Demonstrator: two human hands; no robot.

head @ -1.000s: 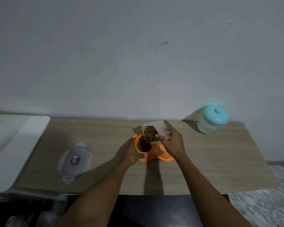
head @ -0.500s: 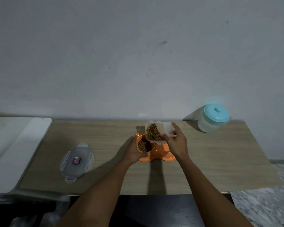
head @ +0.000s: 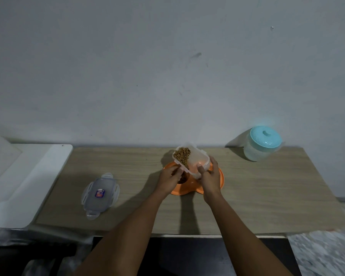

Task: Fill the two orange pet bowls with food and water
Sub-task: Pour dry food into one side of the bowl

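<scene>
An orange double pet bowl (head: 217,183) sits in the middle of the wooden table. Brown kibble (head: 182,179) lies in its left bowl; the right bowl is hidden behind my hand. My right hand (head: 208,179) grips a clear plastic food container (head: 196,159), tilted above the bowls with kibble gathered at its left end. My left hand (head: 170,179) rests on the left rim of the orange bowl, its fingers touching the container's lower edge.
The container's clear lid (head: 100,195) lies flat on the table to the left. A translucent jug with a blue lid (head: 261,143) stands at the back right by the wall. A white counter (head: 18,176) adjoins the wooden table (head: 267,196) on the left.
My right hand has lifted and turned the food container so its open top faces up and left. My left hand moved up from the bowl's rim to the container's edge.
</scene>
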